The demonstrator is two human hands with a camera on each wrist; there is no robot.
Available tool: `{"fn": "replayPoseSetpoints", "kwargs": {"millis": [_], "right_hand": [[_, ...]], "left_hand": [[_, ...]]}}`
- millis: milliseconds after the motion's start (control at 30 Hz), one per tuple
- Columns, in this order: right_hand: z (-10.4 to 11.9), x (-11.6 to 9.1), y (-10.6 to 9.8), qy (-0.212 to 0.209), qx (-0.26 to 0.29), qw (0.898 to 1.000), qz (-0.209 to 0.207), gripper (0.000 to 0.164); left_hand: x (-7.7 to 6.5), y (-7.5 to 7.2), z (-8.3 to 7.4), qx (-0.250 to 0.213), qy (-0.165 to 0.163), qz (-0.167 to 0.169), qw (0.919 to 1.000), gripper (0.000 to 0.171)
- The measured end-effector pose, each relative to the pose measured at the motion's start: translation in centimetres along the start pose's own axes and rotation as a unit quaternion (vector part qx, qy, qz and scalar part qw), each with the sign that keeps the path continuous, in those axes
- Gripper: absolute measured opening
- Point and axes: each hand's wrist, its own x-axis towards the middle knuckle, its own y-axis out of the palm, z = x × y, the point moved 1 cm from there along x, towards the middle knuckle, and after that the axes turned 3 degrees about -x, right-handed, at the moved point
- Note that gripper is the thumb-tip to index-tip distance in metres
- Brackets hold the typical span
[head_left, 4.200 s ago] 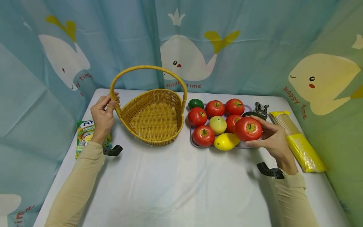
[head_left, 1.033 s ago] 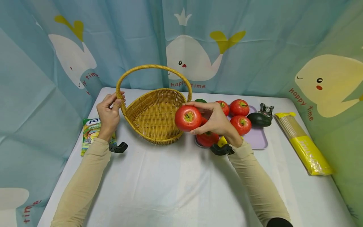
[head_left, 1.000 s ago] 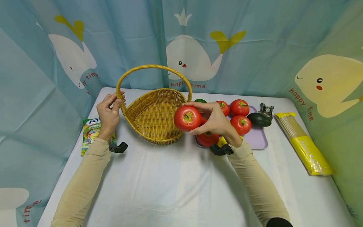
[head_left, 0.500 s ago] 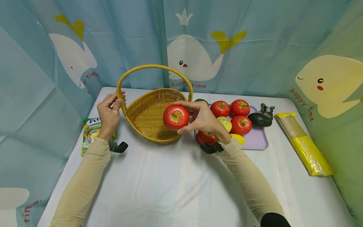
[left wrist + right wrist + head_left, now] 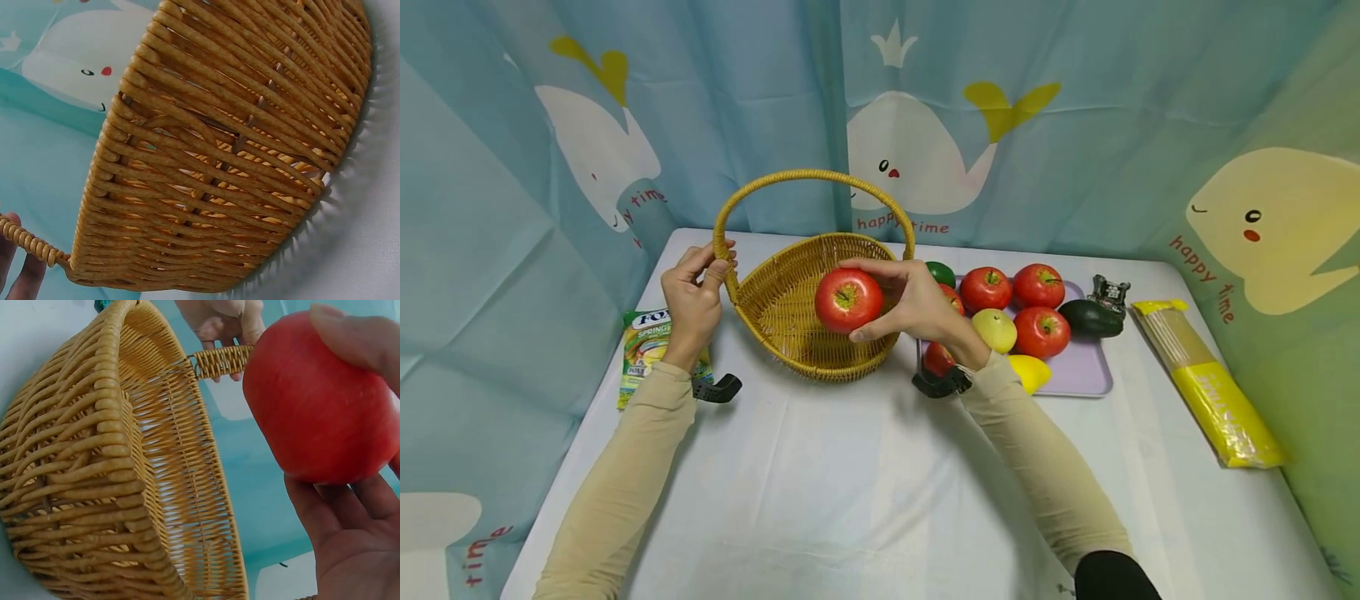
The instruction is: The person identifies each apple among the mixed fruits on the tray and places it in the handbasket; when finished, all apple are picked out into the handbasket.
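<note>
A yellow-brown wicker basket [image 5: 775, 333] with a tall arched handle stands at the back of the table. My left hand [image 5: 694, 296] grips the left foot of that handle, and the left wrist view shows the fingertips [image 5: 28, 278] behind it. Over the basket's right part, my right hand [image 5: 917, 300] holds a red apple [image 5: 847, 300] between thumb and fingers. In the right wrist view the apple [image 5: 325, 400] is level with the basket's rim [image 5: 134, 469] or higher, beside the opening. The woven basket floor shows around the apple.
Right of the basket, a lilac tray [image 5: 1086, 375] bears several red apples [image 5: 1041, 332], a pale green round fruit [image 5: 994, 331], a lemon [image 5: 1030, 372] and a dark green avocado [image 5: 1092, 318]. A yellow noodle pack [image 5: 1213, 392] lies far right; a green soup packet [image 5: 643, 346] lies left.
My right hand has lifted the apple from the tray side and carried it left, over the basket. My left hand has kept its grip on the handle. The view has shifted slightly.
</note>
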Motion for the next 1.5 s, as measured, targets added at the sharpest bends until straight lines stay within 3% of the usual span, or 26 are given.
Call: {"fn": "replayPoseSetpoints", "kwargs": {"millis": [867, 1300, 1500], "right_hand": [[-1.1, 3.5, 1.4, 0.049, -0.021, 0.998, -0.012, 0.08], [-2.2, 5.5, 1.9, 0.072, -0.056, 0.996, -0.018, 0.08], [-2.7, 6.4, 2.2, 0.088, -0.026, 0.995, -0.031, 0.082]], "left_hand": [[-0.1, -0.1, 0.1, 0.009, -0.001, 0.006, 0.9999, 0.024], [0.0, -0.1, 0.3, 0.009, 0.007, 0.006, 0.9999, 0.024], [0.1, 0.0, 0.2, 0.025, 0.013, 0.003, 0.9996, 0.022]]}}
